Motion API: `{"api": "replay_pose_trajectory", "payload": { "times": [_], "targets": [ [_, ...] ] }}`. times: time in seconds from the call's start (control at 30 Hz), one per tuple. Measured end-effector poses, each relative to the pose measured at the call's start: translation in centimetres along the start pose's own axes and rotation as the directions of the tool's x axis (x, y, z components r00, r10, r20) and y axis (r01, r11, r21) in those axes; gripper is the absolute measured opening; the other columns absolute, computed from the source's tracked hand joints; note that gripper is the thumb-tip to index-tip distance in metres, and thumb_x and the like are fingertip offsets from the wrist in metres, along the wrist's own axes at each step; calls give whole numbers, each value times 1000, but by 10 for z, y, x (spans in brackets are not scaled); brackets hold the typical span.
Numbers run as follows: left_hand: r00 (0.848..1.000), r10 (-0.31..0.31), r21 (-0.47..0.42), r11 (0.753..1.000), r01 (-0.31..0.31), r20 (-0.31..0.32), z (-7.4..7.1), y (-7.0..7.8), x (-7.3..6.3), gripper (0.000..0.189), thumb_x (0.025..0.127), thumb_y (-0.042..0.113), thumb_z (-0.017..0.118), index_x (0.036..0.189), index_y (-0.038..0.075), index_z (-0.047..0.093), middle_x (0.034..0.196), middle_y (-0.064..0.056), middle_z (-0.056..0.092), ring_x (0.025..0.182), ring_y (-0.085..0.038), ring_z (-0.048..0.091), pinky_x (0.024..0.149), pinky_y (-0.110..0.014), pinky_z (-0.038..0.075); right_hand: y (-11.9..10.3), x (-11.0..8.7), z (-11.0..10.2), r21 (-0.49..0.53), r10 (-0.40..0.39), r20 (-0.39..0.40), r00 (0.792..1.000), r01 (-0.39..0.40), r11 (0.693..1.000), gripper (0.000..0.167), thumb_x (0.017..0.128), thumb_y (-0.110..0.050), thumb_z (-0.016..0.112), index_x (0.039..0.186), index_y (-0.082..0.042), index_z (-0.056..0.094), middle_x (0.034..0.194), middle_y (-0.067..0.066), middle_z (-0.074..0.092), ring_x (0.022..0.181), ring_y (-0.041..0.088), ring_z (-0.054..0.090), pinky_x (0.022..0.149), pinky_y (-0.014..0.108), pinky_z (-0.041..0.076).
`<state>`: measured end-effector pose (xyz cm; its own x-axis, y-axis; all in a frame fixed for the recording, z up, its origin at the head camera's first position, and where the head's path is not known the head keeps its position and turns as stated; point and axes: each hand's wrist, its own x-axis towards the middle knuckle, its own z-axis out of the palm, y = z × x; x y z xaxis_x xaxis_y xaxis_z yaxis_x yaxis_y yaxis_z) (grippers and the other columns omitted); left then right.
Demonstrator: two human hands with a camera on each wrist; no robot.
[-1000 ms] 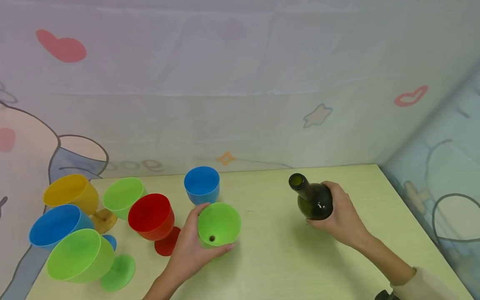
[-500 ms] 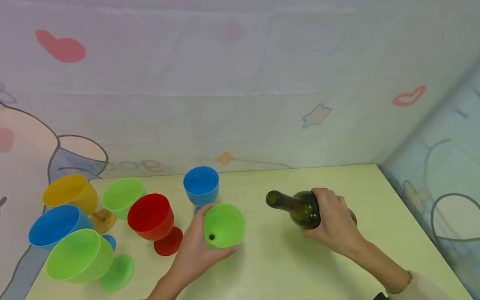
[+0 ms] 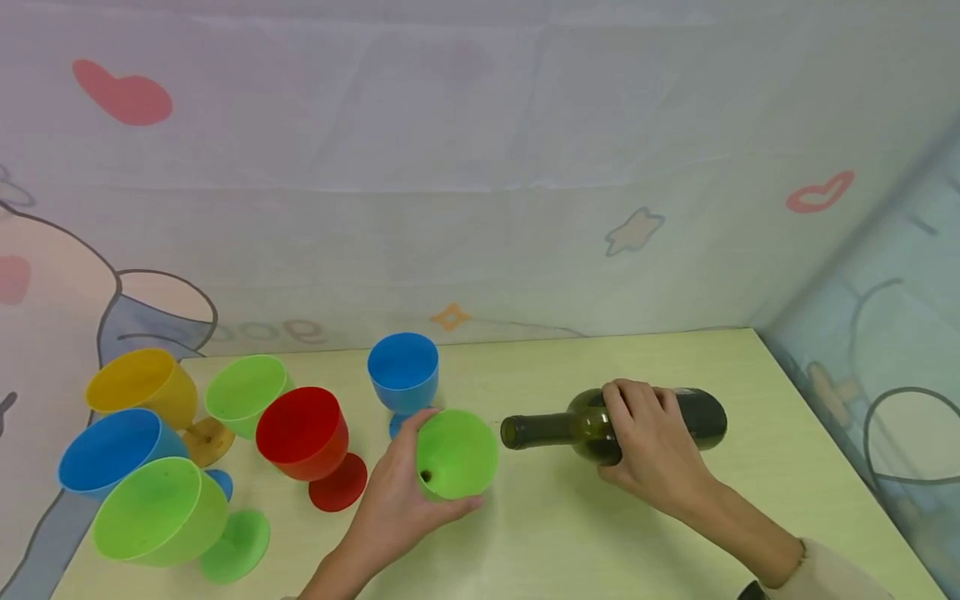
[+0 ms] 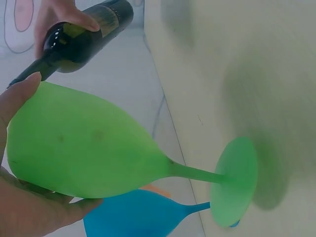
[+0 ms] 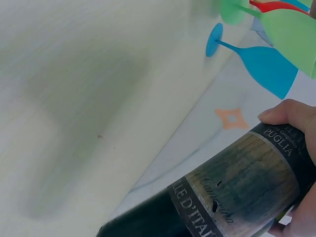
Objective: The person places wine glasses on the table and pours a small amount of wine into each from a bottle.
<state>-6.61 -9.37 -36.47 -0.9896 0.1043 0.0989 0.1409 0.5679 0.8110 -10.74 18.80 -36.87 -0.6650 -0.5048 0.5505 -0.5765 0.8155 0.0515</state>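
Note:
My left hand (image 3: 393,492) grips a light-green plastic goblet (image 3: 457,454) round its bowl, thumb on the near side. A small dark spot shows inside the bowl. In the left wrist view the goblet's foot (image 4: 236,180) is near the tabletop; whether it touches is hard to tell. My right hand (image 3: 652,454) holds a dark green wine bottle (image 3: 588,429) round its body, tipped nearly level. Its open mouth points left, close to the goblet's right rim but apart from it. The bottle's printed label (image 5: 237,185) shows in the right wrist view. No liquid is visible.
Behind the held goblet stands a blue goblet (image 3: 403,375). To the left are a red goblet (image 3: 303,433), a yellow one (image 3: 146,392), another blue one (image 3: 116,454) and two green ones, the nearer (image 3: 161,517) at the front. A printed cloth (image 3: 480,167) hangs behind the pale table (image 3: 540,533).
The bottle has swung from nearly upright to nearly level, its mouth moving left toward the green goblet. My left hand has shifted that goblet slightly right.

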Motion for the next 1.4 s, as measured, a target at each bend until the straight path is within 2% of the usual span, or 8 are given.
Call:
{"api": "replay_pose_trajectory", "payload": {
  "times": [0.27, 0.8, 1.1, 1.4],
  "targets": [
    [1000, 5, -4, 1000, -5, 25, -1, 3, 0, 90, 57, 32, 86, 130, 13, 37, 119, -7, 51, 104, -28, 50, 73, -36, 48, 1, 0, 4, -67, -50, -2, 999, 50, 996, 67, 44, -19, 79, 100, 3, 48, 94, 19, 53, 87, 35, 53, 70, 51, 42],
    [999, 38, -21, 999, -38, 19, 4, 9, 3, 89, 57, 31, 87, 129, 13, 37, 117, -5, 51, 102, -27, 50, 71, -35, 47, 0, 7, 2, -156, -101, -2, 995, 99, 983, 74, 41, -24, 83, 100, 4, 49, 93, 21, 53, 86, 36, 53, 70, 51, 42],
    [999, 30, -16, 999, -30, 21, 3, 11, 4, 89, 57, 33, 86, 129, 11, 37, 116, -5, 52, 102, -26, 50, 71, -34, 47, 0, 12, 2, -163, -130, -27, 991, 124, 979, 68, 42, -18, 79, 99, 3, 50, 92, 22, 52, 84, 37, 53, 71, 51, 42],
    [999, 37, -9, 999, -37, 20, 3, 10, 4, 90, 57, 33, 86, 129, 11, 37, 118, -5, 51, 103, -26, 50, 71, -34, 48, -1, 13, 0, -176, -153, -13, 988, 148, 973, 74, 39, -21, 84, 100, 3, 49, 92, 22, 51, 85, 38, 52, 72, 52, 42]
  ]
}}
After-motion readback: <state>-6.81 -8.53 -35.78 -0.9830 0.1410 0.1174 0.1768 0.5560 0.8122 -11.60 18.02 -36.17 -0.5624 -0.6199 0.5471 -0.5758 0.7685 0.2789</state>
